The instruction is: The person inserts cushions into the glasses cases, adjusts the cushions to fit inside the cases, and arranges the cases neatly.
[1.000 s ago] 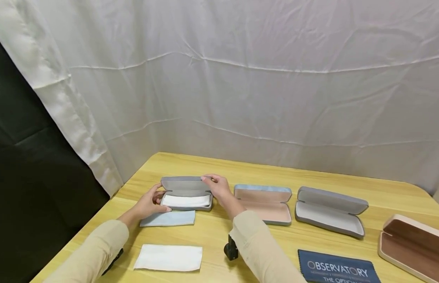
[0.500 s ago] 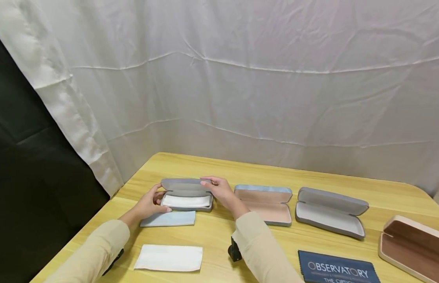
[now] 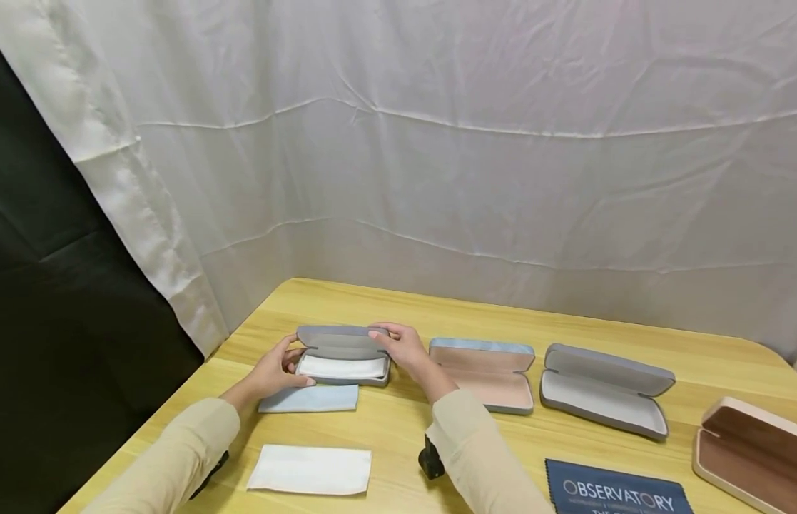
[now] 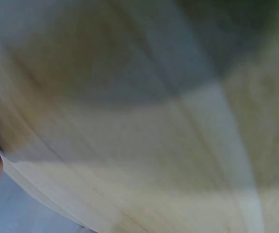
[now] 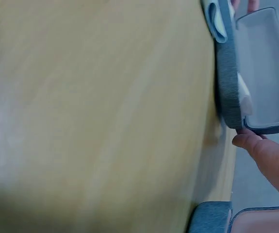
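A grey glasses case (image 3: 337, 338) stands with its lid raised at the left of the table. Inside its base lies a folded white cloth (image 3: 342, 368). My left hand (image 3: 267, 373) grips the case's left end, thumb at the front and fingers farther back. At the right end, my right hand (image 3: 407, 351) pinches the corner of the lid with the thumb in front. In the right wrist view that hand (image 5: 268, 155) touches the case's end (image 5: 228, 82). Just before the case lies a folded light blue cloth (image 3: 310, 399). The left wrist view shows mostly blurred table.
A folded white cloth (image 3: 308, 469) lies nearer the front. To the right stand more opened cases: a pink-lined one (image 3: 491, 389), a grey one (image 3: 603, 403) and a brown-lined one (image 3: 754, 457). A dark blue lettered cloth (image 3: 619, 489) lies at the front right.
The lid has tipped slightly lower, with my right hand moving down along with it. My left hand keeps its place on the case. The head view has shifted a little.
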`<control>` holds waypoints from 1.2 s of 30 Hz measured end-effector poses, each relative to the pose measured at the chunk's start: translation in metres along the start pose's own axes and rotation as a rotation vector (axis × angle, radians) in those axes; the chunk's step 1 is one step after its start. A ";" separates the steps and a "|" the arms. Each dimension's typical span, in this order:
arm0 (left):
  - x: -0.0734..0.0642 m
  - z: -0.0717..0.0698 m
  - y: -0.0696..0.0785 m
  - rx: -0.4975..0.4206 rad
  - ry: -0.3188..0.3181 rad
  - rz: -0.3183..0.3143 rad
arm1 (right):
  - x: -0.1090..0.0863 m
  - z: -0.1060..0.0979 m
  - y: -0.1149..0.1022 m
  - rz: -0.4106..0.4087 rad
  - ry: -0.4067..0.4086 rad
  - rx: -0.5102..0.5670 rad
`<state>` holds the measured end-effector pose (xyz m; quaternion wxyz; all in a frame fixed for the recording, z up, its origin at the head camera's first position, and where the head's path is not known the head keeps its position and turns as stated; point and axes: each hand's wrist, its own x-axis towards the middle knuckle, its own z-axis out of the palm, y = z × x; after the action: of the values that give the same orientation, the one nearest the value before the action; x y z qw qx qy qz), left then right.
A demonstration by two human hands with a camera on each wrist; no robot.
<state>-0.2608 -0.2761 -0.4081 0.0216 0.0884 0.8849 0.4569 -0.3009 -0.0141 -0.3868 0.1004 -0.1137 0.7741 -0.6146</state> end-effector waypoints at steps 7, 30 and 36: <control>0.002 0.000 0.005 0.014 0.006 -0.023 | -0.002 -0.004 0.000 -0.043 -0.019 0.010; 0.002 0.000 0.005 -0.002 -0.019 -0.016 | -0.005 -0.021 0.002 -0.099 -0.224 -0.109; 0.004 0.001 0.004 -0.015 -0.022 -0.020 | -0.006 -0.024 -0.001 -0.105 -0.211 -0.132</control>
<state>-0.2637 -0.2722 -0.4050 0.0368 0.0844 0.8819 0.4623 -0.3024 0.0096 -0.3809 0.1410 -0.2246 0.7911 -0.5512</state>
